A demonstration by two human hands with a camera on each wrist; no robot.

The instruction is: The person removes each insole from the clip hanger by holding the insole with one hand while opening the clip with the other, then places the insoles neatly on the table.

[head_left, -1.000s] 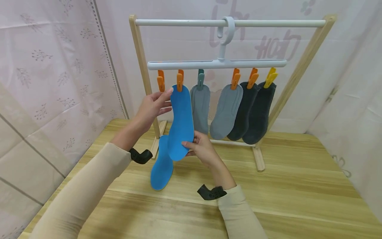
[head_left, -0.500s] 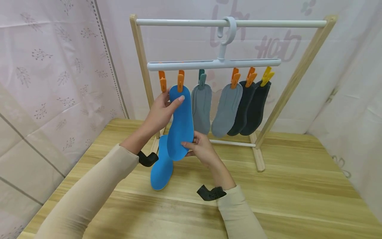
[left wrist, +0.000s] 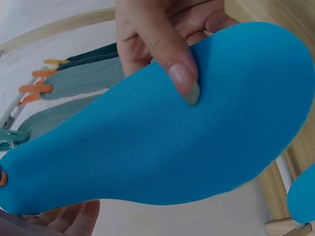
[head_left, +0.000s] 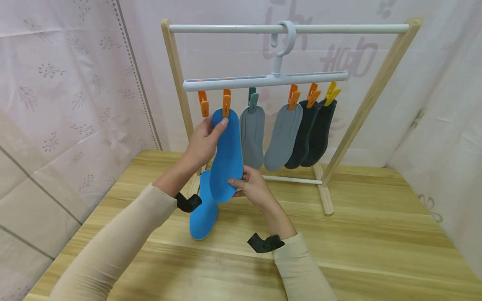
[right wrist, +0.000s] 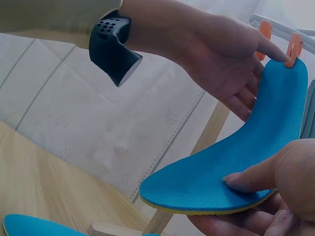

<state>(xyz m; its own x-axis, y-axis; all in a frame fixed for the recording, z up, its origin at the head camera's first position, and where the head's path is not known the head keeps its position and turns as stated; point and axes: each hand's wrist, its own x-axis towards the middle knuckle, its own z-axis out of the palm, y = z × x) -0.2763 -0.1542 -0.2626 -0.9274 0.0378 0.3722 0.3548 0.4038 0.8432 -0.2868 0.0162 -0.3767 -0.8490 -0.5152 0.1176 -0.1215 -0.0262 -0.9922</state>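
A blue insole hangs from an orange clip on the white hanger. My left hand pinches its upper end just below the clip, thumb on the front and fingers behind. Lower down, my right hand pinches the insole's right edge, the thumb lying on the blue face in the right wrist view. A second blue insole is on the wooden table below, partly hidden by the first. Left of the gripped insole, another orange clip hangs with nothing in it.
Two grey insoles and two black insoles hang from clips to the right. The hanger hooks over the white bar of a wooden rack. Patterned curtains surround the wooden table.
My left hand has shifted right, its thumb now over the front of the insole. The hanger has turned, its right end swinging left and slightly upward. My right hand stays nearly still.
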